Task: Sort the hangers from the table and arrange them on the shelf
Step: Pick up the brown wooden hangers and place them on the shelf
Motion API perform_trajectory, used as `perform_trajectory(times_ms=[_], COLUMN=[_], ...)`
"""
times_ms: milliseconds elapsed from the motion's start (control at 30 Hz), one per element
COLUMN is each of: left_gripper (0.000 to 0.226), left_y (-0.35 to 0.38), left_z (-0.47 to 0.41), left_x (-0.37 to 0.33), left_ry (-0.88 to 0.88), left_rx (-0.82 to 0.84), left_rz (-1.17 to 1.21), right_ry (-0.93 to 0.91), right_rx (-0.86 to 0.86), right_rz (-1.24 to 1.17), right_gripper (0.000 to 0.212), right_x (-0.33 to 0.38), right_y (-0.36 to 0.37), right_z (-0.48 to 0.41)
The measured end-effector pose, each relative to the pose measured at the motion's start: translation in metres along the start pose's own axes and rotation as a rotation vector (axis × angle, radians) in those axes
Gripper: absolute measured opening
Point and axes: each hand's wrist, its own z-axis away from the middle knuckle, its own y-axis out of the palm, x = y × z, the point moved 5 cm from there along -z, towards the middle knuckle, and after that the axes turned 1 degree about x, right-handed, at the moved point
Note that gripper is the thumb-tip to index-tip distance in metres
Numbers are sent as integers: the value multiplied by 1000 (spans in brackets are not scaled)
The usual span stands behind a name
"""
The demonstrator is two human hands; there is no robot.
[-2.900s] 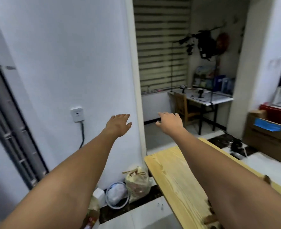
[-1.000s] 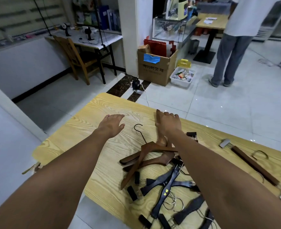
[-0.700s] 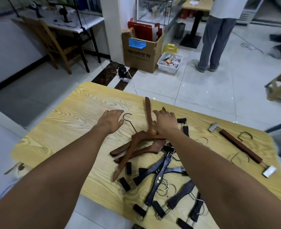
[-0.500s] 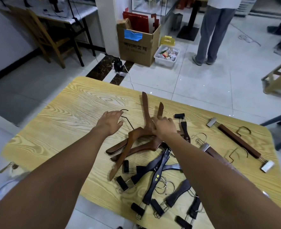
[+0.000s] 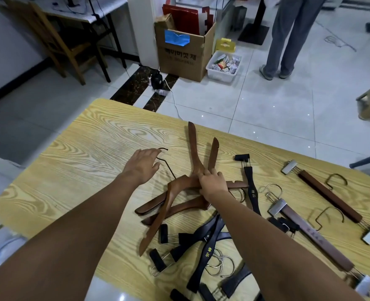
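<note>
Head view: the right hand (image 5: 212,183) is curled tight round the crossed necks of the brown wooden hangers (image 5: 175,187) at the middle of the table (image 5: 82,170). The left hand (image 5: 141,165), fingers relaxed and slightly bent, lies over a thin black hook (image 5: 163,148) just beside them. Black clip hangers (image 5: 209,248) lie heaped toward the near edge.

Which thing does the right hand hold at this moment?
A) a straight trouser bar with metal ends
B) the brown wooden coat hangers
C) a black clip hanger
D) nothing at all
B: the right hand curls its fingers round the brown wooden coat hangers at the place where their arms meet.
</note>
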Motion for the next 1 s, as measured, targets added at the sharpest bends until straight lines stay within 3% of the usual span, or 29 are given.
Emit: perform_trajectory(times_ms=[400, 600, 1000], left_gripper=[50, 50, 47], left_y=[-17, -59, -150], left_z=[-17, -18, 10], left_x=[6, -13, -52], left_ry=[-26, 18, 50], left_rx=[-29, -157, -351], left_rz=[-13, -94, -187], right_ry=[-97, -144, 190], right_rx=[-116, -196, -363], right_rz=[38, 40, -136], right_gripper=[38, 34, 28], right_x=[0, -10, -80], right_y=[-9, -35, -107], right_z=[0, 19, 62])
